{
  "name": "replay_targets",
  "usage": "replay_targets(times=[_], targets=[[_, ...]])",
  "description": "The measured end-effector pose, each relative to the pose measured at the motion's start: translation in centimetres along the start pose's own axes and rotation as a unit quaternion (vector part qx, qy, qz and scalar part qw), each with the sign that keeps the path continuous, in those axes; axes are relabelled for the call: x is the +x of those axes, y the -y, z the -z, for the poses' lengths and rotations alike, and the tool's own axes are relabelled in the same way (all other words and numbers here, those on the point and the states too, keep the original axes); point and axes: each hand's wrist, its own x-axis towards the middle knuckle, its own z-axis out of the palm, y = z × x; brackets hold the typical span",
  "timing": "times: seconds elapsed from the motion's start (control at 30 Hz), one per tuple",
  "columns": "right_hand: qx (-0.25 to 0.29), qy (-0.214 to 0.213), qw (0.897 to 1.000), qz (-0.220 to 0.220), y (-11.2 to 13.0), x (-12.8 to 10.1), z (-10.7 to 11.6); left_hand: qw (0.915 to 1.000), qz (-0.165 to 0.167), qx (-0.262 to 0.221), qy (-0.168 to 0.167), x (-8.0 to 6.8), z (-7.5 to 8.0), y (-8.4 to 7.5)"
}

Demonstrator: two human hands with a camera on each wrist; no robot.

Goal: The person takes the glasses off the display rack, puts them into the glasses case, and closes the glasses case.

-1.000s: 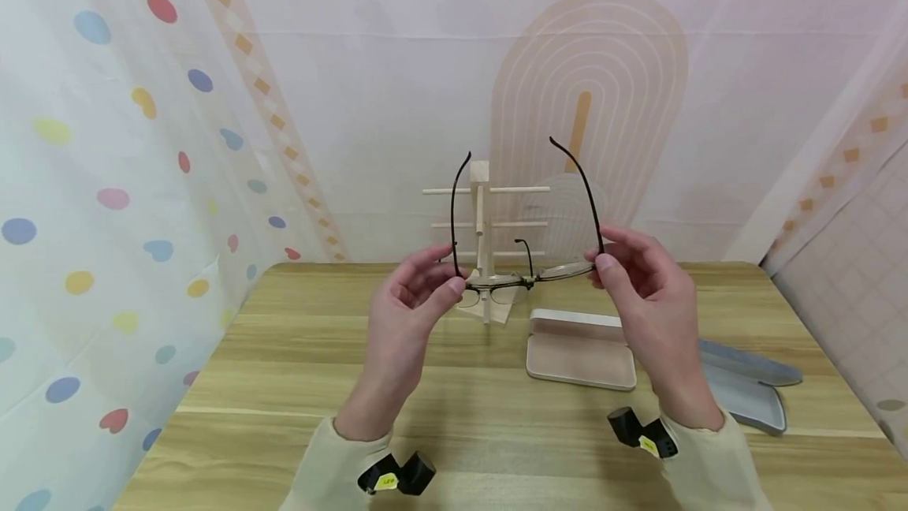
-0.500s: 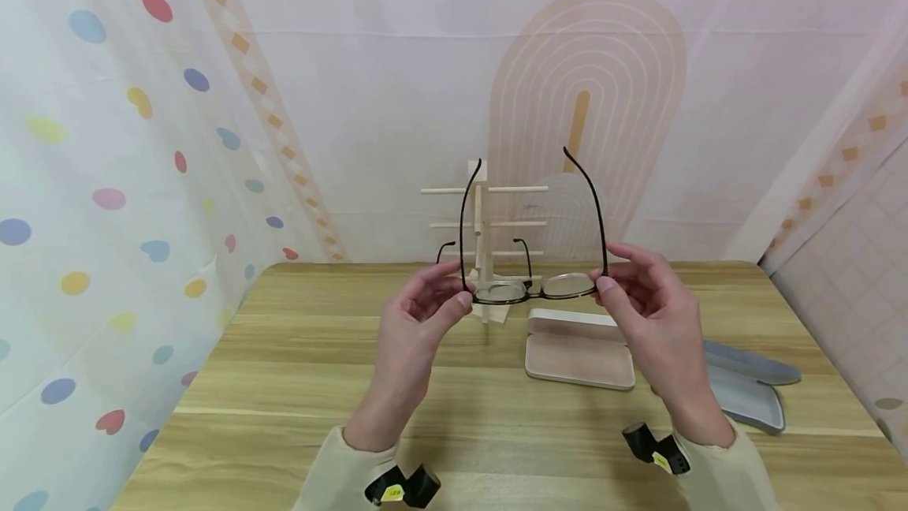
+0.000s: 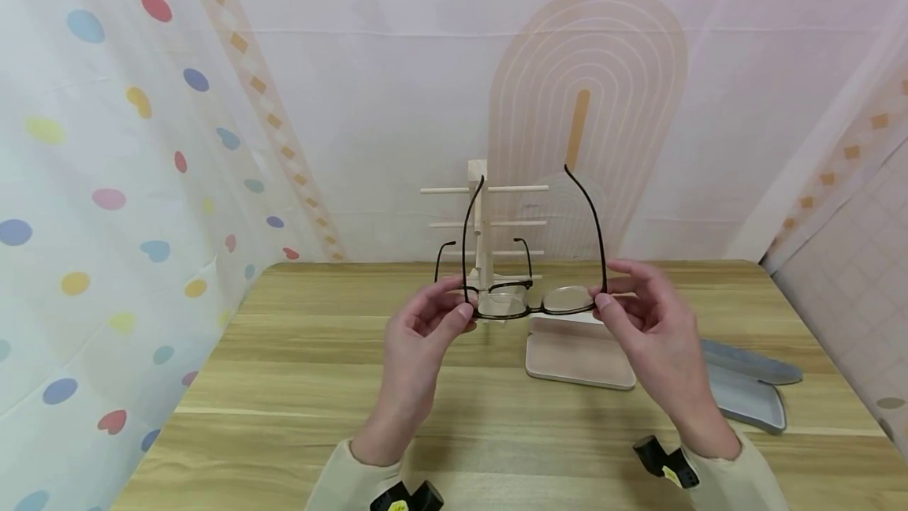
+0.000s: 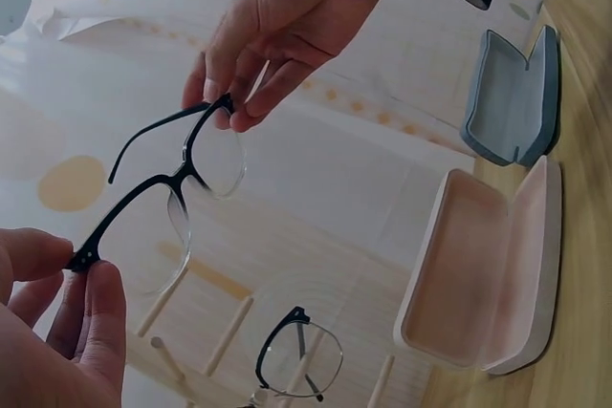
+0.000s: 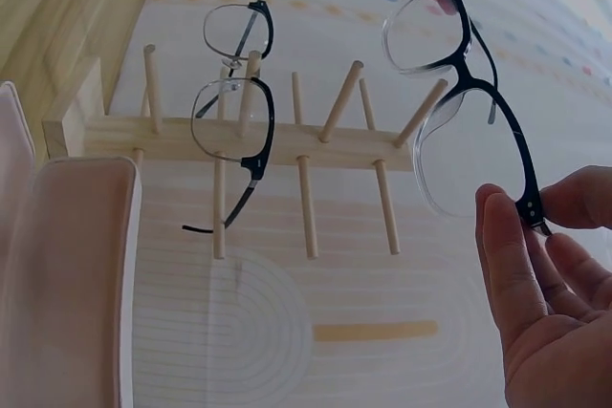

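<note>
Black glasses (image 3: 534, 300) at frame centre pinched at both hinges, left hand (image 3: 426, 330) and right hand (image 3: 649, 322) each gripping a corner, temples unfolded upward, probably for hanging on wooden rack (image 3: 482, 215) behind.

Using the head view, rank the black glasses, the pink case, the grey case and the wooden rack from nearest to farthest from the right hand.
1. Black glasses: pinched at their right corner by the right hand.
2. Pink case: open on the table, just below-left of the hand.
3. Grey case and wooden rack: case lower right, rack behind-left; too close to call.
</note>
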Motion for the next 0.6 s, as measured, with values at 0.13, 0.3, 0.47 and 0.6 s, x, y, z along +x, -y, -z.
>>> replay_targets(times=[0.13, 0.3, 0.47, 0.6], targets=[[-0.011, 0.003, 1.0, 0.007, -0.2, -0.3, 0.0, 0.9999, -0.012, -0.007, -0.007, -0.1, -0.1, 0.5], [-0.026, 0.008, 1.0, 0.012, -0.5, -0.7, 0.1, 0.9998, -0.018, 0.003, -0.012, -0.3, -0.2, 0.9], [-0.022, 0.011, 1.0, 0.009, -0.7, -1.0, 0.2, 0.9998, -0.014, 0.01, -0.011, -0.4, -0.2, 1.1], [-0.027, 0.012, 0.999, 0.013, -0.9, -1.3, 0.3, 0.9998, -0.014, 0.014, -0.008, -0.4, -0.3, 1.3]])
